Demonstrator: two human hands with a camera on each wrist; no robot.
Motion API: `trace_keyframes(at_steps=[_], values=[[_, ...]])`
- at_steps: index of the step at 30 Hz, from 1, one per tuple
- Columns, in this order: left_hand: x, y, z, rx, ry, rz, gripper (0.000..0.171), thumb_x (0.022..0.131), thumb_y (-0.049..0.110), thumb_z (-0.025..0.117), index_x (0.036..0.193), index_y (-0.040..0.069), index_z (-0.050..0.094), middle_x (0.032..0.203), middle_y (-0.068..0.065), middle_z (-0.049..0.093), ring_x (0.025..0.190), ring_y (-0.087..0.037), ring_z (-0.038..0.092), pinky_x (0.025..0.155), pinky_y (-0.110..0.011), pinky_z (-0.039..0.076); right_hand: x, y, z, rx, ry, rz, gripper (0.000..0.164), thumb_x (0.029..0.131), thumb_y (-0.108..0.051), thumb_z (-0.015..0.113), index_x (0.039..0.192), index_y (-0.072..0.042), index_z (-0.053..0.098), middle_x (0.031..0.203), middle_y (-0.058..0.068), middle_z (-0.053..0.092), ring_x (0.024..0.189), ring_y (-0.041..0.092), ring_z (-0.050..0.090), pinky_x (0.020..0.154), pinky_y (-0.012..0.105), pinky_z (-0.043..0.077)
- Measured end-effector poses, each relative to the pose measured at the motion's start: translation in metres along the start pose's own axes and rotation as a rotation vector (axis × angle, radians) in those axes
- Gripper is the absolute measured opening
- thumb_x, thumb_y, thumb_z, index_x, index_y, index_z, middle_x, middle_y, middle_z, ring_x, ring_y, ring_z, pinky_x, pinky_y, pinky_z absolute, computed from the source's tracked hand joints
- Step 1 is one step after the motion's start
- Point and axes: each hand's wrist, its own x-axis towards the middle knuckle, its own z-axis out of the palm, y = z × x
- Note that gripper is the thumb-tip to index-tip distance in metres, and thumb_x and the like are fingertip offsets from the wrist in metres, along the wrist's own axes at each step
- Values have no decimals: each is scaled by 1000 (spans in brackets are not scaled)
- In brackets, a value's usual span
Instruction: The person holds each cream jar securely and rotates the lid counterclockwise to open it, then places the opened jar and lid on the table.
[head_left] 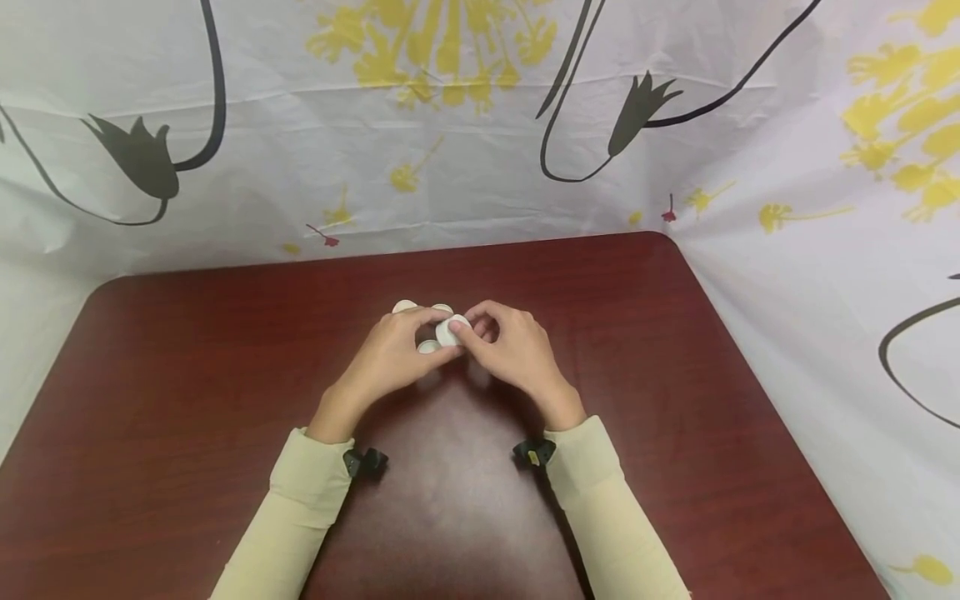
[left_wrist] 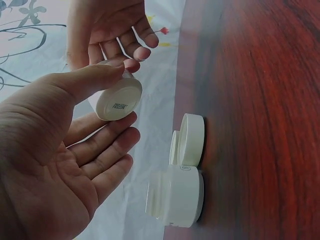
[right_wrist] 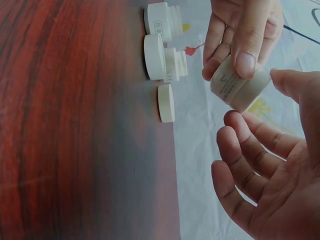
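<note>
Both hands meet around a small white jar [head_left: 448,332] above the table. In the left wrist view, my left hand [left_wrist: 55,135] pinches the jar [left_wrist: 119,100] with the thumb across its side, and small print shows on its round base. My right hand [head_left: 517,346] holds the opposite end of the jar. From the right wrist view, the thumb and fingertips of the right hand [right_wrist: 275,150] touch the smooth end, while printed lines mark the jar's side [right_wrist: 230,87].
Below the hands, a white jar with a bare threaded neck [right_wrist: 167,22] stands on the reddish-brown table [head_left: 187,400]. Another uncapped jar [right_wrist: 175,65] is partly hidden by an upright-looking white lid [right_wrist: 154,57]. A second lid [right_wrist: 166,103] lies nearby. Patterned cloth [head_left: 480,167] hangs behind.
</note>
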Motion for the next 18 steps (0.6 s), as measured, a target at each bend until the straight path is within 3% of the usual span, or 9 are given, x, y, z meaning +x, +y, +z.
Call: trace_keyframes(at_steps=[18], values=[[1,0,-1,-15,-20,-23,40,88,31,85,124,18,77,113,0,78,107,-30,63,88,-40,53,-2,-3,-1,27,-23,-38,25,99,-43,71,113,-23,75,88,-8,72,79,8,66,71,34,51]])
